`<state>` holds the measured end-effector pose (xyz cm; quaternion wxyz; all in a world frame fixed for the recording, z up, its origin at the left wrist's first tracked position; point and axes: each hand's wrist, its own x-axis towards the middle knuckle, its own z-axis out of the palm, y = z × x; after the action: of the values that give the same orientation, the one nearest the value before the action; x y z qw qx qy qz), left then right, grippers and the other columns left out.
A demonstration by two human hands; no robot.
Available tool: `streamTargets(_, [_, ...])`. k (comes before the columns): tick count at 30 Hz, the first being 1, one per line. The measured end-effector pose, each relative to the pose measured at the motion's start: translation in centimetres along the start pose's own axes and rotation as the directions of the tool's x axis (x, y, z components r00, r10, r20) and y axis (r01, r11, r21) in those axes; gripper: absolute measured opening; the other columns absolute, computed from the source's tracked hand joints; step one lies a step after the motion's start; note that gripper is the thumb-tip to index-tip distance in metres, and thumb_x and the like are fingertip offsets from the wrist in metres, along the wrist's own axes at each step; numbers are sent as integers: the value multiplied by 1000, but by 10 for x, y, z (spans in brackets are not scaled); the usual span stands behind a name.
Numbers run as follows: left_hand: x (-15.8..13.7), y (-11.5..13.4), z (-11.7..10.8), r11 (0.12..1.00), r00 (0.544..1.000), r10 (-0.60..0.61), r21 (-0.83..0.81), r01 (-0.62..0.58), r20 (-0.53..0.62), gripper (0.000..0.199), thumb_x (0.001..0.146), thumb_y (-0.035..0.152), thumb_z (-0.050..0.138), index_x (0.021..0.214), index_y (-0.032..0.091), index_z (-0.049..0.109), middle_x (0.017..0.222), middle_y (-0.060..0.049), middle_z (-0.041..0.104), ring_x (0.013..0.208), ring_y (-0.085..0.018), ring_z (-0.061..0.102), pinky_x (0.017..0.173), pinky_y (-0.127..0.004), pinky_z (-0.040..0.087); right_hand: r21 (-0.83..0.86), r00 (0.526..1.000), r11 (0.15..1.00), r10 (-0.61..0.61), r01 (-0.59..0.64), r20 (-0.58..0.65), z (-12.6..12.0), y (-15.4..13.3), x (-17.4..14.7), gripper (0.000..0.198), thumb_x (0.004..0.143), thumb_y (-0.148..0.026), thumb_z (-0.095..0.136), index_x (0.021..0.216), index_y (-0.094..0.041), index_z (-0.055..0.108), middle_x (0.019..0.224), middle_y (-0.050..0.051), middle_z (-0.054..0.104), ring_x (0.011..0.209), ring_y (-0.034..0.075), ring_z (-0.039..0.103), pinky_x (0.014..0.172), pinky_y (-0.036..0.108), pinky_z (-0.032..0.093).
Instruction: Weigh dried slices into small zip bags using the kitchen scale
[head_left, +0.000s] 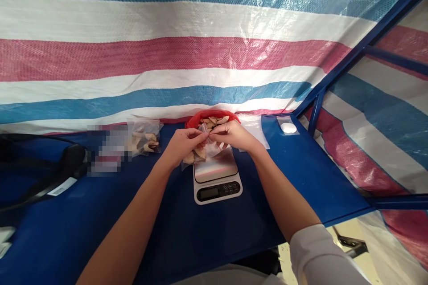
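Note:
Over a white kitchen scale [216,171], my left hand [187,143] and my right hand [232,136] meet at the top edge of a clear zip bag [211,148]. Both hands are closed, thumbs and fingers pinching the bag's edge. Pale dried slices [194,156] show through the plastic, at the bag's left side below my left hand. Just behind my hands, a red plastic bag [193,120] stands open with more dried slices [214,121] in it. The scale's dark display shows no readable number.
A filled clear bag of slices [144,141] lies to the left, beside a pixelated patch. Flat clear bags [257,129] lie right of the red bag. A small white object in a bag [288,127] is farther right. Black straps [53,173] lie far left. Striped sheeting [167,58] hangs behind the blue table [301,178].

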<state>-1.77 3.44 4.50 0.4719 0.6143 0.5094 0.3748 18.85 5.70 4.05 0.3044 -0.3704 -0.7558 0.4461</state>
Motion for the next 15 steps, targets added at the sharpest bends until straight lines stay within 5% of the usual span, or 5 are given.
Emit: streamTargets(15, [1,-1,3,998,999,-42,-39,42,-6,23,68,39,75,67,17,73,63,-2,68,58,-14,58,57,-26,46,52,999,998,24,-22,-31,4,3,3,20,84,-33,67,82,-17,79,70,2,71,64,15,69,50,23,60])
